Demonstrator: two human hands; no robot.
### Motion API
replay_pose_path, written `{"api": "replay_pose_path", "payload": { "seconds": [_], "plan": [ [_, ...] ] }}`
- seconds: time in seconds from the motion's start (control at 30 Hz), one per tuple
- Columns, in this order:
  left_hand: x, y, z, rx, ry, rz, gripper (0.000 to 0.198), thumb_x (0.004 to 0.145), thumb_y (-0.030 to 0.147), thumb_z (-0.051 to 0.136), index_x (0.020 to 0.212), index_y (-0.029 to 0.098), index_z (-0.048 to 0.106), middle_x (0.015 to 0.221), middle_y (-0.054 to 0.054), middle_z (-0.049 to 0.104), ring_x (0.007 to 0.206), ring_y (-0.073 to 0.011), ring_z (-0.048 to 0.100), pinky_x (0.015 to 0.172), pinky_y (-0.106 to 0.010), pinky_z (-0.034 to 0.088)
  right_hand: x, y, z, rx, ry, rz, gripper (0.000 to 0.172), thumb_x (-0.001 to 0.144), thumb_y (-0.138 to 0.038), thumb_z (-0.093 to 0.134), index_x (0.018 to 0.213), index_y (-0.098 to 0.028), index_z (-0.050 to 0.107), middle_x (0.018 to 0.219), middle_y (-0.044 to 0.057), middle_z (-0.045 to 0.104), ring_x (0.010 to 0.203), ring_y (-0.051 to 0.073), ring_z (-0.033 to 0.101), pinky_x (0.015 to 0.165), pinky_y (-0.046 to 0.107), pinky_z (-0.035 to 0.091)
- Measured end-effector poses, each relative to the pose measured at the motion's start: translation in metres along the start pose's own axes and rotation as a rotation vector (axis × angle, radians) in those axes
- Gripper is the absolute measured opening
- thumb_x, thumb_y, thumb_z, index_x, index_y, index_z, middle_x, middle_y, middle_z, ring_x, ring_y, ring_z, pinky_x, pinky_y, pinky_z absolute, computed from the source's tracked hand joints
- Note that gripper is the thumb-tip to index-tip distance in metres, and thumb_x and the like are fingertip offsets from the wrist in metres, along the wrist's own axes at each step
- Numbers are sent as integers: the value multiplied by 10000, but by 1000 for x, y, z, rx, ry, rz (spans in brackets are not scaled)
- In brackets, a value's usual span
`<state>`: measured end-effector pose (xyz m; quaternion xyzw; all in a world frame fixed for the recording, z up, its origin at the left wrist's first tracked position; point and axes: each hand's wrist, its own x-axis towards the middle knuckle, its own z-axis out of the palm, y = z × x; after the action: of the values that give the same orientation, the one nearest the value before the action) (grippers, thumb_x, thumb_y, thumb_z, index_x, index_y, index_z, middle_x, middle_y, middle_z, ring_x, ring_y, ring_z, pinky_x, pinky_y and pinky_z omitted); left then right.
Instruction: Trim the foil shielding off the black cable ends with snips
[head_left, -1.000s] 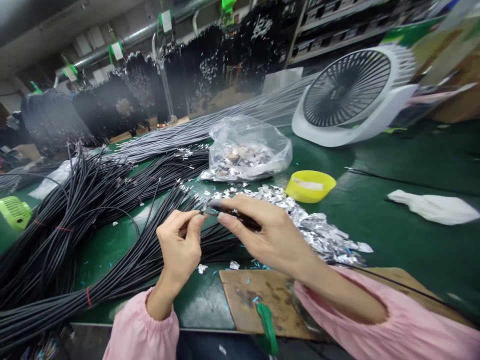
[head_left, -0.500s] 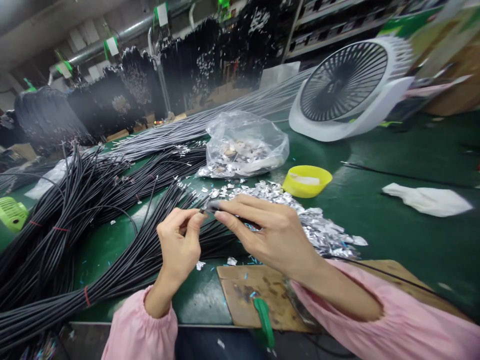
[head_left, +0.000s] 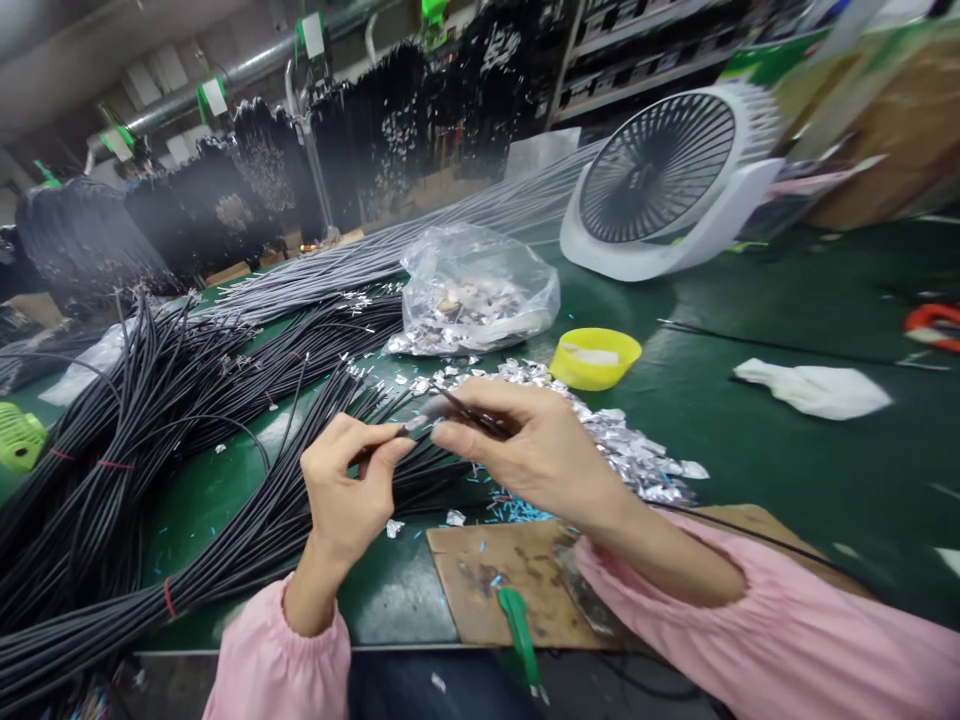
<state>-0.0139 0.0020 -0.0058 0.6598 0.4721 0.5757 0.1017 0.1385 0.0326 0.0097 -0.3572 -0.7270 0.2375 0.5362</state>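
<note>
Pinched between thumb and forefinger of my left hand [head_left: 349,485] is the end of a black cable [head_left: 403,432], with a pale silvery tip pointing right. Close by on the right, my right hand [head_left: 536,450] is closed around dark, slim tweezers [head_left: 480,418], whose tips lie near that cable end. The two hands do not touch. Behind and below them spreads a pile of silver foil scraps [head_left: 637,455]. Small blue offcuts [head_left: 521,508] lie under my right hand. A bundle of black cables [head_left: 247,545] passes behind my left hand.
A clear bag of scraps [head_left: 480,290], a yellow dish [head_left: 596,360] and a white fan [head_left: 660,190] stand farther back. To the right lie a white cloth-like piece [head_left: 817,388] and an orange-red handle [head_left: 934,327]. A green-handled tool [head_left: 517,630] rests on the brown board [head_left: 465,580].
My right hand has tilted and drawn slightly away from the cable end, so the tweezers show more. Blue offcuts beneath it are more exposed. The whole view has shifted slightly.
</note>
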Motion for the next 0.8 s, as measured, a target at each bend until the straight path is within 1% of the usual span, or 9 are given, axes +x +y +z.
{"api": "replay_pose_path", "payload": {
  "seconds": [0.1, 0.17, 0.3, 0.37, 0.43, 0.53, 0.67, 0.73, 0.8],
  "plan": [
    [-6, 1, 4, 136, 33, 144, 57, 763, 152, 651, 759, 198, 684, 625, 27, 567, 561, -73, 514, 530, -190, 415, 0, -3, 0, -37, -6, -36, 240, 783, -341, 614, 610, -174, 604, 502, -23, 516, 439, 80, 459, 386, 195, 347],
    [-7, 3, 5, 171, 4, 152, 67, 784, 145, 626, 765, 186, 676, 630, 24, 554, 561, -71, 513, 535, -186, 416, -2, -3, -1, -129, 34, -162, 189, 798, -207, 579, 613, -165, 583, 539, -7, 529, 484, 86, 489, 430, 196, 378],
    [-5, 7, 5, 181, -214, 14, 158, 839, 187, 533, 768, 166, 672, 677, -19, 587, 604, -102, 535, 550, -209, 418, -7, 3, -5, -319, 6, -561, 191, 777, -64, 466, 751, -164, 626, 641, 39, 613, 524, 104, 536, 461, 211, 395],
    [-3, 8, 5, 87, -264, -158, 205, 851, 228, 507, 735, 158, 660, 668, -30, 594, 611, -115, 536, 548, -217, 412, -7, 7, -5, -330, -36, -630, 207, 759, -61, 470, 785, -176, 640, 641, 36, 622, 515, 111, 542, 457, 218, 390],
    [-1, 9, 5, -116, -263, -381, 262, 853, 310, 502, 693, 142, 625, 620, -20, 561, 540, -98, 492, 485, -205, 371, -5, 10, -3, -223, -33, -543, 179, 764, -82, 489, 763, -177, 641, 658, 39, 623, 543, 114, 555, 476, 218, 403],
    [1, 12, 4, -402, -325, -585, 368, 816, 445, 532, 624, 131, 560, 552, 19, 463, 430, -48, 352, 407, -180, 272, 2, 13, 4, 74, -22, -217, 148, 785, -200, 544, 654, -166, 605, 608, 22, 575, 544, 109, 526, 492, 223, 410],
    [3, 19, 4, -404, -487, -518, 382, 784, 428, 576, 549, 127, 568, 563, 13, 452, 474, -55, 368, 427, -178, 291, 8, 14, 10, 416, -108, 200, 297, 710, -413, 626, 577, -164, 534, 521, -21, 490, 482, 95, 460, 472, 234, 391],
    [3, 20, 5, -337, -530, -508, 307, 771, 361, 600, 570, 128, 616, 591, -6, 497, 520, -76, 423, 438, -182, 314, 9, 14, 9, 433, -61, 273, 295, 694, -423, 630, 590, -166, 532, 511, -30, 480, 461, 89, 436, 464, 235, 382],
    [3, 20, 5, -324, -479, -530, 247, 762, 347, 610, 654, 132, 667, 593, -9, 515, 523, -84, 440, 434, -186, 321, 8, 15, 5, 280, 81, 227, 204, 706, -345, 623, 635, -162, 567, 554, -15, 520, 487, 97, 454, 481, 239, 385]
  ]
}}
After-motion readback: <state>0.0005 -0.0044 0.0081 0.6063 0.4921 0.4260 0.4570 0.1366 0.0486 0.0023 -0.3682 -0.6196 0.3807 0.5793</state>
